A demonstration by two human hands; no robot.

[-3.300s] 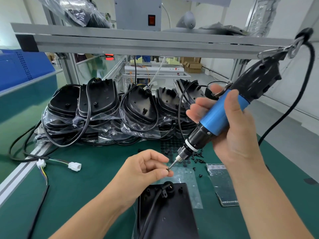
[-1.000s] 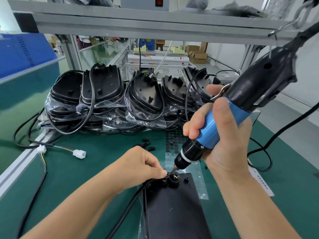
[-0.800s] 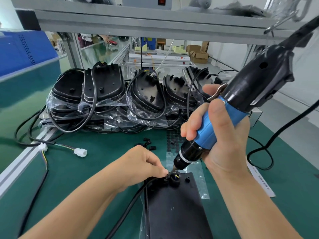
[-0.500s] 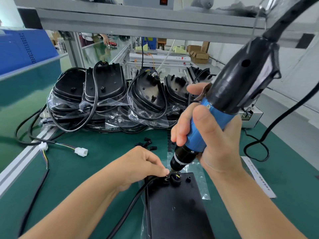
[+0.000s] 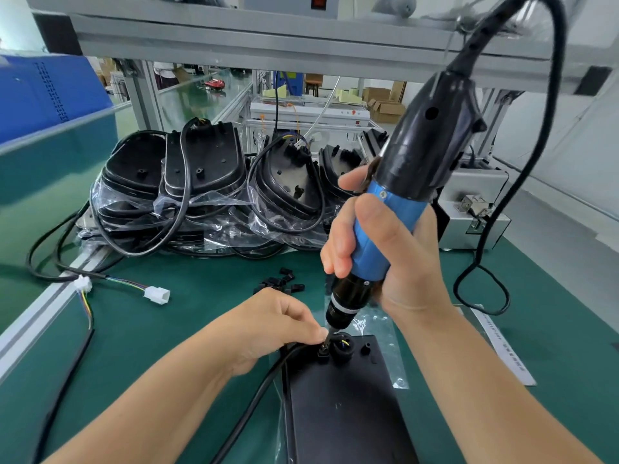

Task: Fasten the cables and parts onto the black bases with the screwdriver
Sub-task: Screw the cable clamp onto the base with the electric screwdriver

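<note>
A flat black base (image 5: 348, 406) lies on the green mat in front of me. A black cable (image 5: 258, 390) runs up from the lower left to a small black clamp (image 5: 323, 356) beside a round grommet (image 5: 342, 346) at the base's far edge. My right hand (image 5: 398, 262) grips the blue and black electric screwdriver (image 5: 395, 209), held nearly upright with its bit down on the clamp. My left hand (image 5: 271, 326) pinches the clamp and cable right beside the bit tip.
Stacks of black bases with cables in clear plastic (image 5: 207, 192) fill the back of the bench. Loose black clips (image 5: 281, 283) lie on the mat. A white connector (image 5: 156, 294) on coloured wires lies left. A grey metal box (image 5: 475, 209) stands right, the screwdriver's cord (image 5: 485, 283) looping near it.
The screwdriver has swung from a slant to nearly upright and come down, its bit now on the clamp. My left hand stays pinching at the same spot.
</note>
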